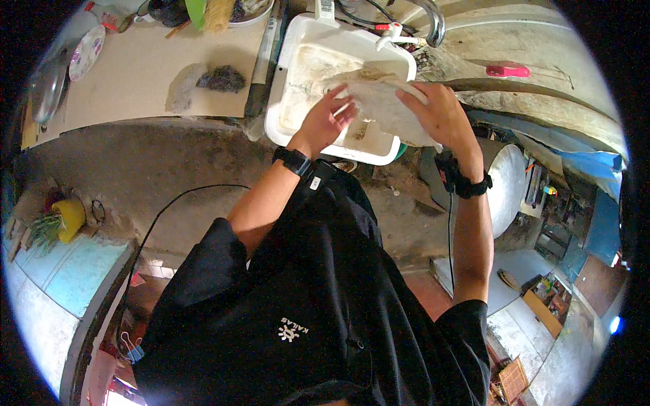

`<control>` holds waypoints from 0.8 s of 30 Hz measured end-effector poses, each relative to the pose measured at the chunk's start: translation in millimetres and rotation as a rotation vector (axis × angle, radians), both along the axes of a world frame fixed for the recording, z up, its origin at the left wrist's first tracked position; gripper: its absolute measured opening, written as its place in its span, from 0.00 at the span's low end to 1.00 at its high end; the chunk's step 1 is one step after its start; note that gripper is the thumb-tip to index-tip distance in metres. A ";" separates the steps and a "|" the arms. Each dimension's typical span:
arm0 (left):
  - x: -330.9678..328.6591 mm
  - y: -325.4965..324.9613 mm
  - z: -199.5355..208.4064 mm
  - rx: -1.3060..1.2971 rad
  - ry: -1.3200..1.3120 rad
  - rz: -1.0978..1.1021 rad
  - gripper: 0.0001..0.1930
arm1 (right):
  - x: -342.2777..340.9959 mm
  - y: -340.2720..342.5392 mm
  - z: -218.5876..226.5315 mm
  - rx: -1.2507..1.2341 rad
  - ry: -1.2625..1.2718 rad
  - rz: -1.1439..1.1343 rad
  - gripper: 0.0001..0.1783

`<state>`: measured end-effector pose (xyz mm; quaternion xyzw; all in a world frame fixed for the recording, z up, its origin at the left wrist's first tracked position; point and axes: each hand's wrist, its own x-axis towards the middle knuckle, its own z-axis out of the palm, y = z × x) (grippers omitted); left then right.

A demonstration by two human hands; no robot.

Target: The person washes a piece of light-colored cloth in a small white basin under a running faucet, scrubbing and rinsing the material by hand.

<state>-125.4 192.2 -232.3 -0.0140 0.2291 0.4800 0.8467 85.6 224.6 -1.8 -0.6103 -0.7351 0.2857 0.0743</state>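
Note:
Over a white sink [366,157], a thin, pale, translucent sheet [389,108] that looks like a plastic bag hangs between my hands. My right hand [440,116] grips its upper right edge between thumb and fingers. At the sheet's left edge is my left hand [326,122], fingers apart and slightly bent; whether they touch the sheet is not clear. Brownish stains mark the sink's bottom. A white tap [396,37] with a red mark stands at the sink's far right corner, next to a curved metal spout [435,26].
On the cardboard-covered counter [152,74] at left lies a dark clump [223,79] beside a wet patch. A bright pink object [508,70] rests on the ledge at right. Below it stands a large round metal piece [506,189]. A yellow container [68,220] holds greens at far left.

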 end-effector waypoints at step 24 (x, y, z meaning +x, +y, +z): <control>13.6 40.6 22.9 -0.145 0.142 0.223 0.21 | 18.0 -62.1 -24.0 0.105 0.313 -0.048 0.22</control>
